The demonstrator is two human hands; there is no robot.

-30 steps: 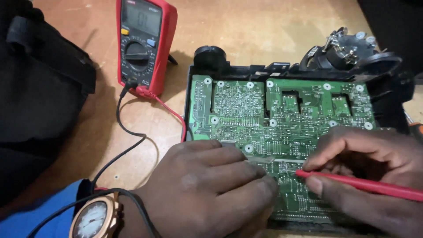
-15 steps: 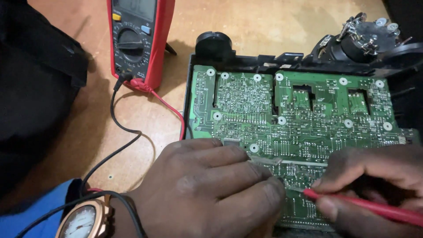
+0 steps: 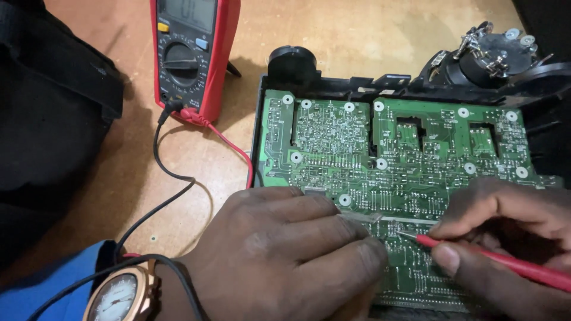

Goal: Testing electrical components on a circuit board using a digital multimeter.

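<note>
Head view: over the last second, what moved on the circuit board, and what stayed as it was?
The right hand slid the red probe slightly left and down the green circuit board, so its tip now sits close beside the left hand's fingertips. The camera itself shifted, moving the whole scene in the picture. Nothing was picked up or let go. The left hand stays pressed flat on the board, and the red multimeter stays put with its leads plugged in.

Black bag (image 3: 53,113) left; black round part (image 3: 493,56) top right.

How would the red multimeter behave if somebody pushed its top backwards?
The red multimeter seems propped on a rear stand, so it would probably tip. Its leads look floppy and would hardly restrain it. The rubbery-looking case likely grips the table.
</note>
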